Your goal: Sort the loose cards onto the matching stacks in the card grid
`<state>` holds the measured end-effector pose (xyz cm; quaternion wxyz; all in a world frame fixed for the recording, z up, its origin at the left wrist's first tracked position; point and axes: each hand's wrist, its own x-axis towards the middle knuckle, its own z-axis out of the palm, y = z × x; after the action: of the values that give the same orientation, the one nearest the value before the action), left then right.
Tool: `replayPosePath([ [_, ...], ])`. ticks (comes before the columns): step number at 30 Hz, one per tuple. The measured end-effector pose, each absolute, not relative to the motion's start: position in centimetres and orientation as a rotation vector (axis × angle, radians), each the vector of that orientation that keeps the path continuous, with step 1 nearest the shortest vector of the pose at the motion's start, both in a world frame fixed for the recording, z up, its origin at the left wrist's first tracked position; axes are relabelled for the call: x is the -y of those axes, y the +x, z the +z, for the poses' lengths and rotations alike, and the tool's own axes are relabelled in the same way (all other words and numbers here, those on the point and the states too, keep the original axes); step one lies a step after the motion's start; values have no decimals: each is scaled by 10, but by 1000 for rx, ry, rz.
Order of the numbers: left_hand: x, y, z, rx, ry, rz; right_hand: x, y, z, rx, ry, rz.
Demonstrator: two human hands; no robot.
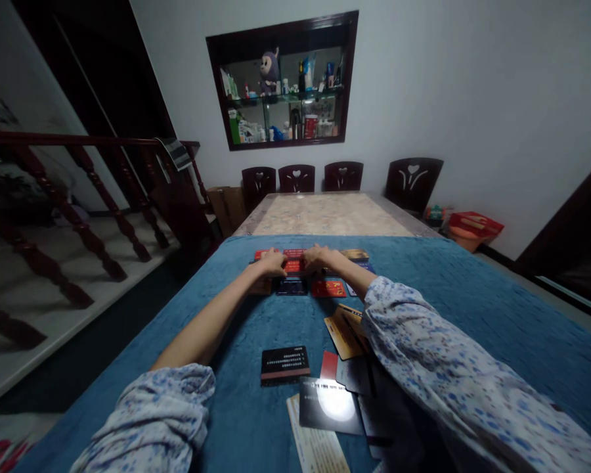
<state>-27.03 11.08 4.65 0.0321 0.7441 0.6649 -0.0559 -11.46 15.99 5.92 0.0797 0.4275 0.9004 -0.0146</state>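
Toward the far side of the blue cloth [187, 315], small plastic cards lie in rows. My left hand [274, 264] is at the left edge of a red card [294, 266] in the middle row, its fingers curled against it. From the other side my right hand [320, 259] has its bent fingers on the same card's right edge. Another red card [294, 253] lies just behind it. A dark card [291, 288] and a red-and-gold card [328, 289] form the nearest row. My right hand partly covers the cards beside it.
Closer to me lie a loose black card [284, 365], a shiny grey card [329, 404] and a gold card [345, 334], overlapping several others under my right forearm. Beyond the cloth the bare stone tabletop [320, 213] continues toward dark chairs [297, 179]. A wooden railing [88, 230] runs on the left.
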Motion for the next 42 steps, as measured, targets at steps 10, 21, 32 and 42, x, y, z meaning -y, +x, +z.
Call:
replayPosePath([
  [10,-89,-277,50,-2041,2377,21,-158,-96,72,-2723,1175,19],
  [21,-4,-279,37,-1874,2541,277,-115,-65,71,-2945,1010,101],
  [32,63,-274,20,-1710,2646,437,-47,-53,67,-3172,849,41],
  [42,104,-262,11,-1545,2581,648,-6,-43,49,-3232,607,-128],
])
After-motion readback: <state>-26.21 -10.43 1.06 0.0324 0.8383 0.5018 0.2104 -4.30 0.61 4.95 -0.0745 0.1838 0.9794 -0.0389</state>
